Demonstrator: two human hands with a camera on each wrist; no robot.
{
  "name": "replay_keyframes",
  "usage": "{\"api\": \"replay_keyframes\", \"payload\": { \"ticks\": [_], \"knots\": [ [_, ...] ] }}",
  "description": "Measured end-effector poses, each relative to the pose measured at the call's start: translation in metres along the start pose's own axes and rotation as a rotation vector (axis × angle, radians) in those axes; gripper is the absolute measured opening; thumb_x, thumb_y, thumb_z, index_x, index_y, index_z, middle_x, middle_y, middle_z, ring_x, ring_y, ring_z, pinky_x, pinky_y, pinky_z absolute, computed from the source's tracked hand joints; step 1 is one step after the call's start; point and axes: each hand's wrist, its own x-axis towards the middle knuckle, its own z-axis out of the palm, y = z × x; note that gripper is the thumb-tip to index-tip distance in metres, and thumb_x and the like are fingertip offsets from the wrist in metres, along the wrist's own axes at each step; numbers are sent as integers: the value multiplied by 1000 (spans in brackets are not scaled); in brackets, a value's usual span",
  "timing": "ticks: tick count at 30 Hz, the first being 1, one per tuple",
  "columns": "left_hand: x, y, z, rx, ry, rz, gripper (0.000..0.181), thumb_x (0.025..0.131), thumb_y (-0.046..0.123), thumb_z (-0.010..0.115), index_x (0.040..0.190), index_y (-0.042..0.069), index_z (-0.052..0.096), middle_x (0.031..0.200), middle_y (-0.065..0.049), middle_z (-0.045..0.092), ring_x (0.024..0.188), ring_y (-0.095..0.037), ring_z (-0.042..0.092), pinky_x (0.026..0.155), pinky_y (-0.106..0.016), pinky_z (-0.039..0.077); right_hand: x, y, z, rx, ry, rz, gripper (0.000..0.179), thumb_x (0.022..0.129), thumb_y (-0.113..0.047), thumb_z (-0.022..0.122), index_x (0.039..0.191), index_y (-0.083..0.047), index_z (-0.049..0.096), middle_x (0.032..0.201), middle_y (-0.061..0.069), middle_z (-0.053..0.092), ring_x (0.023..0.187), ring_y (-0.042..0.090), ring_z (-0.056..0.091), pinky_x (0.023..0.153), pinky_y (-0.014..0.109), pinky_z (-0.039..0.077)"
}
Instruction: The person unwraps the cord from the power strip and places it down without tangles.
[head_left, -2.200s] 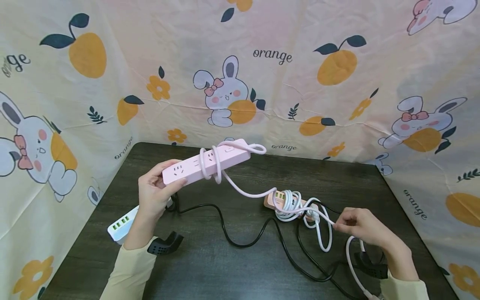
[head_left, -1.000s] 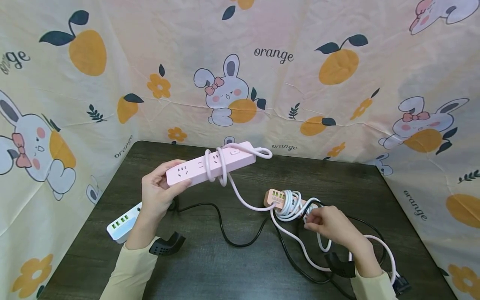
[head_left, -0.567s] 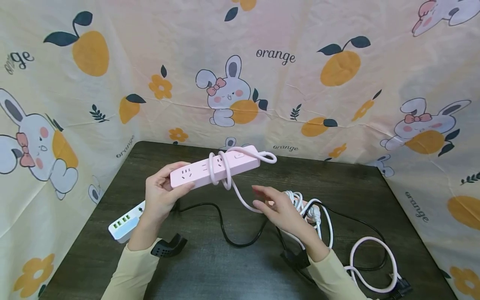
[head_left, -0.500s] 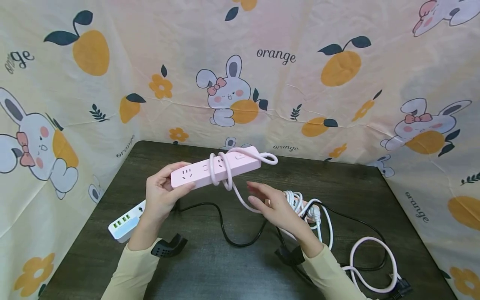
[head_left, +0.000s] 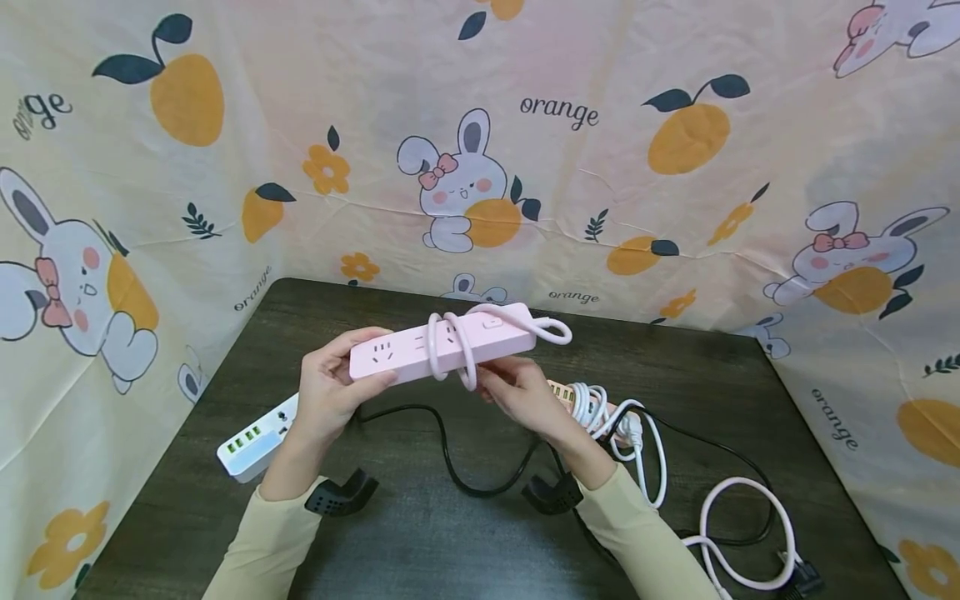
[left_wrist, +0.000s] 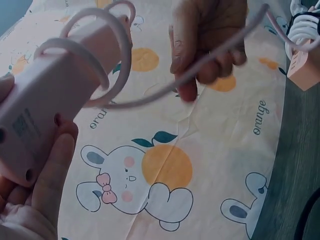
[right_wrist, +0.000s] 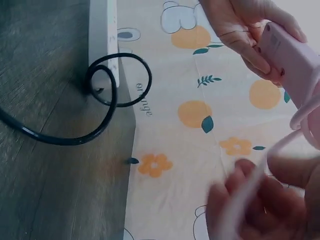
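Observation:
My left hand [head_left: 327,379] grips one end of a pink power strip [head_left: 405,348], raised above the dark table. The strip's pink cord [head_left: 466,354] wraps loosely around its body and loops past the far end. Below that end, my right hand [head_left: 528,400] reaches in with fingers loosely bent. In the left wrist view, the cord [left_wrist: 165,92] slants across in front of the right hand [left_wrist: 207,45]. The right wrist view shows the right hand [right_wrist: 260,200] blurred, with the cord passing near the fingers; no pinch is plain.
A white power strip [head_left: 258,437] lies at left, partly behind my left arm. At right lies a peach power strip [head_left: 562,392] bundled in white cord [head_left: 592,408]. A black cord [head_left: 450,467] snakes across the table. A pink-white cord loop [head_left: 708,508] lies front right beside a black piece [head_left: 806,575].
My right hand let go of the stretched cord at the right and moved left to beneath the pink strip. The left hand and strip shifted slightly right and down.

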Motion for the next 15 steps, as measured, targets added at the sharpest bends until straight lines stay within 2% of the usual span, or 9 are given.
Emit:
{"api": "replay_keyframes", "payload": {
  "ticks": [2, 4, 7, 11, 13, 15],
  "knots": [
    [-1, 0, -2, -13, -22, 4, 42, 70, -23, 62, 108, -7, 63, 101, -7, 66, 85, -13, 62, 68, -21, 53, 0, 0, -7, 97, 75, 72, 17, 93, 0, 50, 95, 15, 60, 73, 10, 58, 63, 14, 55, 58, 24, 48],
    [-1, 0, -4, -22, -45, 9, 42, 70, -23, 62, 109, -6, 63, 102, -7, 66, 86, -13, 62, 68, -22, 53, 0, -2, -18, 209, 140, 111, 14, 91, 5, 49, 89, 14, 58, 66, 7, 54, 57, 12, 50, 54, 23, 44],
    [-1, 2, -6, -24, -75, 5, 43, 70, -22, 63, 109, -6, 63, 103, -8, 66, 86, -14, 61, 68, -22, 53, -2, -8, -38, 371, 148, 142, 19, 91, 7, 46, 89, 2, 63, 64, 4, 52, 53, 11, 46, 49, 20, 39],
    [-1, 3, -8, -7, -100, -8, 43, 69, -24, 64, 109, -8, 63, 103, -8, 66, 85, -14, 60, 68, -22, 53, -5, -16, -62, 517, 110, 90, 25, 95, -3, 51, 85, -15, 70, 70, -1, 60, 57, 7, 51, 50, 17, 42],
    [-1, 3, -8, -2, -90, -9, 44, 68, -25, 62, 109, -9, 62, 103, -8, 66, 85, -14, 60, 68, -22, 53, -9, -18, -71, 552, 103, 8, 20, 95, -9, 55, 85, -15, 71, 71, -3, 61, 59, 6, 50, 50, 17, 39],
    [-1, 2, -8, 2, -73, -4, 43, 68, -26, 60, 109, -9, 62, 103, -8, 66, 85, -14, 61, 68, -22, 53, -13, -18, -78, 543, 85, -102, 17, 94, -8, 56, 86, -12, 71, 70, -3, 59, 55, 8, 44, 47, 19, 33]
  ]
}}
